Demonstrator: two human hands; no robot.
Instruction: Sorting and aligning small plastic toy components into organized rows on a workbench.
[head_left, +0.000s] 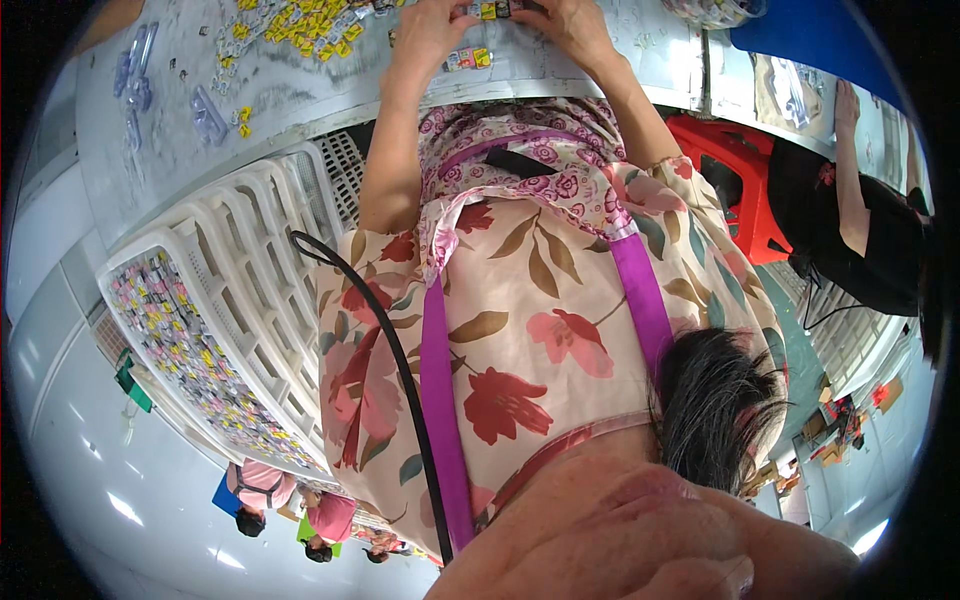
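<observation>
At the top edge of the view, my left hand (432, 28) and my right hand (568, 24) grip a small row of yellow and dark pieces (492, 10) between them. Its upper part is cut off by the frame. Just below, on the grey worktable (330, 95), lies a similar short row of pink, white and yellow pieces (468, 59), apart from both hands. A heap of small yellow pieces (305, 25) is spread over the table to the left of my left hand.
Clear plastic parts (137, 75) lie at the table's left. White stacked crates (235, 230), the outer one full of small colourful pieces (200, 350), stand beside me on the left. A red stool (725, 175) and a co-worker in black (830, 220) are on the right.
</observation>
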